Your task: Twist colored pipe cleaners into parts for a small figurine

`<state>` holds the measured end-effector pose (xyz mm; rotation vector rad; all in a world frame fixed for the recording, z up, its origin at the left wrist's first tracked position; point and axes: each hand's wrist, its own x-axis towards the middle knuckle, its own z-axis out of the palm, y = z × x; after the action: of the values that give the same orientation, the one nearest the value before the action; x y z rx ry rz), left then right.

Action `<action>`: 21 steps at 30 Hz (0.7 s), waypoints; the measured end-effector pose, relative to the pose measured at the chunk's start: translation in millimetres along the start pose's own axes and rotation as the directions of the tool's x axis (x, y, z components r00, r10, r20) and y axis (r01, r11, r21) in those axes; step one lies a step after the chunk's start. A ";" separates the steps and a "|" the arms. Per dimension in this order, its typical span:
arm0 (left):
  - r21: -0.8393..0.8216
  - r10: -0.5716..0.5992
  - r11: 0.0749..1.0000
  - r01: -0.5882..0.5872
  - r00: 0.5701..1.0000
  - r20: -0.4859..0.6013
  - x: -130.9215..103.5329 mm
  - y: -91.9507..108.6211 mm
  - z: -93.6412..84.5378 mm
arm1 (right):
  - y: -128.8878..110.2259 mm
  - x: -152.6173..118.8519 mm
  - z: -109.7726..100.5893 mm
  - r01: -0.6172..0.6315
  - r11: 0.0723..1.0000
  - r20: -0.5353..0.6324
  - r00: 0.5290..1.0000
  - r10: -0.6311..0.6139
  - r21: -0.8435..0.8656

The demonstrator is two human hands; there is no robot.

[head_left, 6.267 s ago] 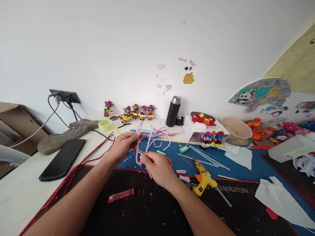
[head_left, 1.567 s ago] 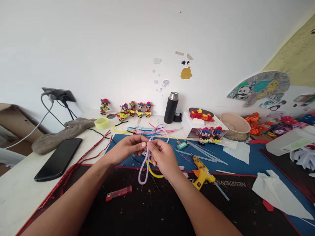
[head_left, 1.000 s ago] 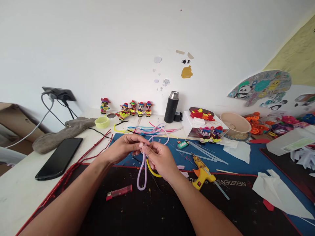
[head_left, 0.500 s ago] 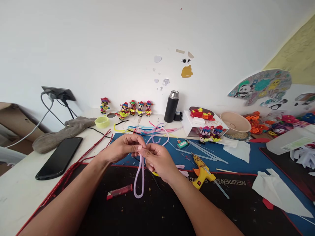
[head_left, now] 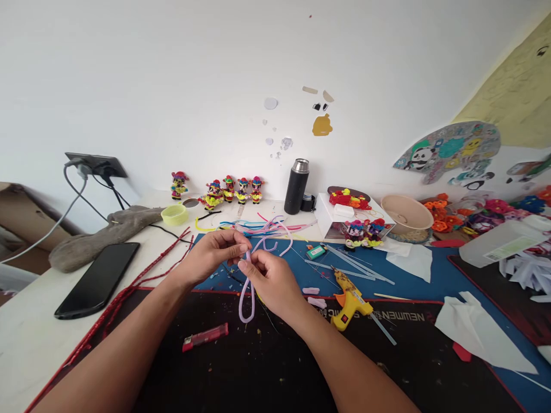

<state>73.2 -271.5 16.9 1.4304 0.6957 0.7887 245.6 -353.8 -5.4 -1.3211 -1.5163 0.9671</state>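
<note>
A lilac pipe cleaner (head_left: 241, 307) hangs as a narrow loop below my fingers, over the black mat. My left hand (head_left: 213, 252) pinches it near the top between thumb and index finger. Just to the right and slightly lower, my right hand (head_left: 272, 282) grips it with thumb and fingertips. More lilac stem curves up behind my right hand toward the blue mat. The fingertips of both hands are close together.
A red lighter (head_left: 205, 337) lies on the black mat (head_left: 241, 378). To the right is a yellow glue gun (head_left: 352, 301) near clear glue sticks (head_left: 359, 265). A phone (head_left: 98, 280) lies left; a black flask (head_left: 297, 187) and small figures (head_left: 213, 195) stand behind.
The loop below my hands has become shorter, its lower end rising. My left fingertips have moved up slightly, apart from my right thumb. The view has shifted a little.
</note>
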 end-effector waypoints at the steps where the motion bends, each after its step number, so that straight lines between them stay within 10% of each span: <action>1: 0.000 -0.004 1.000 0.004 1.000 -0.001 0.2 -0.6 -0.3 | -1.1 -0.4 -0.3 0.005 0.999 0.000 1.000 -0.005 -0.043; 21: -0.043 -0.113 0.992 0.121 0.983 0.144 1.6 -7.7 -8.8 | -7.6 -0.8 -2.5 -0.037 0.996 0.048 0.998 0.041 -0.079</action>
<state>67.4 -264.9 9.0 1.3713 0.6402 0.6036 245.7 -355.6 2.5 -1.3956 -1.5855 0.9803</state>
